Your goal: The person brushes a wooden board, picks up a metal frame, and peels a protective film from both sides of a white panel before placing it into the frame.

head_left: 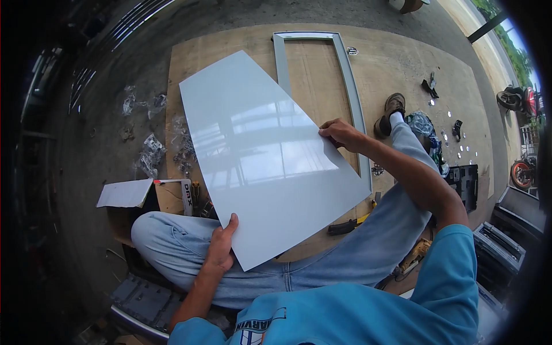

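A large glossy light-grey panel (pixel 259 155) is held tilted over my lap, its surface reflecting windows or roof lights. My left hand (pixel 221 247) grips its lower left edge, thumb on the top face and the fingers hidden beneath. My right hand (pixel 340 134) pinches the panel's right edge between thumb and fingers. Partly covered by the panel, a grey rectangular frame (pixel 353 98) with an open middle lies on the plywood board (pixel 414 63). Hinges (pixel 352 51) sit along the frame's right side.
An open cardboard box (pixel 172 198) stands by my left knee. Clear plastic bags (pixel 150 155) lie at the left. A yellow-and-black tool (pixel 348 225) rests near my right thigh, a yellow power drill (pixel 418 253) further right. A black tool case (pixel 464 187) and scattered small parts (pixel 460 148) are at the right.
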`<state>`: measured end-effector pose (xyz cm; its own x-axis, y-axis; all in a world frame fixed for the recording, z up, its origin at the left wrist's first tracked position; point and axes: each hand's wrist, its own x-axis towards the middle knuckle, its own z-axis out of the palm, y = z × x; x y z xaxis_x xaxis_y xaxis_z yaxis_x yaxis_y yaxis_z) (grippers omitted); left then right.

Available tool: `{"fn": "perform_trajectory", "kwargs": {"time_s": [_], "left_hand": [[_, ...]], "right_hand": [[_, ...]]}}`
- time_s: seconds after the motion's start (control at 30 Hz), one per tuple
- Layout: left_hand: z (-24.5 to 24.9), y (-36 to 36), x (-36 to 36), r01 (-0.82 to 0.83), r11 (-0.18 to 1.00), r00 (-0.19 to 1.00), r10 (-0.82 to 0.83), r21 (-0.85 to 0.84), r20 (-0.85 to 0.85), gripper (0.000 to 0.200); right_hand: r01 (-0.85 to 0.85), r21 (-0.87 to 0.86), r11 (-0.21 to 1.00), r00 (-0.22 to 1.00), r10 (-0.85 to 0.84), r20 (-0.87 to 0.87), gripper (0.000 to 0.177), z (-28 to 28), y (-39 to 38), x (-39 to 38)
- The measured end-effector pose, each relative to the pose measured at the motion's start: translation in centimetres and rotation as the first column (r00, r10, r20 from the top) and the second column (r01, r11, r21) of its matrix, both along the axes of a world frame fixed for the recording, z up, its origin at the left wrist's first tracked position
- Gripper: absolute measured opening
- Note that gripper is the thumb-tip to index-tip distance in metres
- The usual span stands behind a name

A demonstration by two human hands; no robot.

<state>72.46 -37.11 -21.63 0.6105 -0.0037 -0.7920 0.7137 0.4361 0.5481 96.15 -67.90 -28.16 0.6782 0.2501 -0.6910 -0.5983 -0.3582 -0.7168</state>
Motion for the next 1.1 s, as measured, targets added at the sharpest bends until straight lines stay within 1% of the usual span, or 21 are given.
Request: {"fn": "perform_trajectory", "kwargs": {"time_s": [0.07,0.13,0.2,0.27,0.33,0.37,0.5,0.57,0.6,0.63,0.67,0.73,0.8,0.83,0.87,0.9,0.93,0.97,1.0,1.07,1.1], "left_hand": [[0.2,0.2,-0.1,-0.017,0.999,0.998,0.014,0.032,0.069,0.048],[0.6,0.7,0.0,-0.070,0.991,0.986,0.051,0.114,0.158,0.047],[1.0,1.6,0.3,-0.118,0.975,0.964,0.066,0.188,0.259,0.046],[1.6,3.3,1.1,-0.099,0.993,0.898,0.060,0.067,0.436,0.047],[3.7,4.4,1.9,-0.142,0.981,0.872,0.188,-0.134,0.453,0.049],[5.1,4.7,2.5,-0.119,0.984,0.860,0.168,-0.132,0.483,0.048],[8.9,5.5,3.7,-0.108,0.978,0.832,0.187,-0.178,0.522,0.042],[10.7,6.2,3.6,-0.094,0.977,0.828,0.185,-0.193,0.530,0.039],[11.6,6.8,3.5,-0.093,0.971,0.830,0.197,-0.218,0.521,0.037],[12.6,7.7,3.4,-0.066,0.972,0.824,0.181,-0.227,0.537,0.035],[13.5,9.5,3.4,0.092,0.896,0.815,0.182,-0.434,0.550,0.042],[16.4,10.6,4.8,0.028,0.899,0.810,0.236,-0.437,0.537,0.044],[20.4,7.6,6.8,-0.066,0.877,0.823,0.317,-0.476,0.471,0.052],[21.0,7.8,8.2,-0.060,0.879,0.822,0.313,-0.473,0.477,0.052],[21.5,8.8,9.7,0.025,0.897,0.777,0.260,-0.441,0.573,0.063],[22.1,9.9,10.9,0.108,0.912,0.720,0.203,-0.397,0.663,0.077],[22.3,11.0,12.1,0.115,0.914,0.716,0.194,-0.388,0.671,0.077],[22.4,12.1,13.3,0.085,0.911,0.731,0.218,-0.403,0.646,0.082],[22.9,12.3,13.9,0.054,0.908,0.744,0.241,-0.415,0.623,0.086],[23.5,12.0,14.5,0.020,0.918,0.738,0.253,-0.395,0.625,0.086],[23.8,11.7,14.5,-0.011,0.929,0.737,0.258,-0.370,0.625,0.086]], "right_hand": [[-0.049,0.009,0.999,0.997,0.050,-0.061,0.035,0.4,-0.2,0.6],[-0.013,0.039,0.999,0.999,0.014,-0.049,0.030,1.0,0.3,1.1],[-0.013,0.162,0.987,0.998,0.024,-0.065,0.029,2.2,0.6,2.2],[0.048,0.193,0.980,0.999,-0.044,-0.024,0.027,3.2,1.3,2.4],[0.031,0.363,0.931,0.999,-0.042,0.024,0.027,4.3,1.6,3.2],[-0.459,0.106,0.882,0.659,0.258,0.706,0.027,0.7,0.8,4.5],[-0.356,0.092,0.930,0.642,0.172,0.747,0.022,7.5,1.8,2.8],[-0.298,-0.226,0.928,0.501,0.353,0.790,0.022,10.6,1.7,1.6],[-0.286,-0.219,0.933,0.496,0.340,0.799,0.022,11.2,1.6,1.5],[-0.288,-0.045,0.957,0.578,0.211,0.789,0.023,11.8,1.4,1.5],[-0.276,0.125,0.953,0.658,0.092,0.747,0.025,11.9,1.1,1.5],[-0.415,0.151,0.897,0.581,0.133,0.803,0.029,11.3,0.5,2.8],[-0.172,0.629,0.758,0.905,-0.131,0.406,0.036,12.9,1.5,2.6],[-0.220,0.564,0.796,0.846,-0.132,0.516,0.041,13.5,1.9,2.4],[-0.171,0.381,0.908,0.748,-0.132,0.651,0.048,13.6,2.9,2.6],[-0.053,0.259,0.964,0.700,-0.150,0.699,0.056,13.5,3.7,3.0],[0.079,0.141,0.987,0.648,-0.158,0.745,0.064,13.5,4.6,3.6],[0.184,0.111,0.977,0.508,-0.191,0.840,0.068,12.9,5.6,4.6],[0.185,0.124,0.975,0.499,-0.202,0.843,0.068,12.0,6.3,5.7],[-0.039,0.127,0.991,0.490,-0.092,0.867,0.053,10.8,7.8,7.8],[-0.043,0.159,0.986,0.576,-0.105,0.810,0.038,10.6,8.6,7.7]]}}
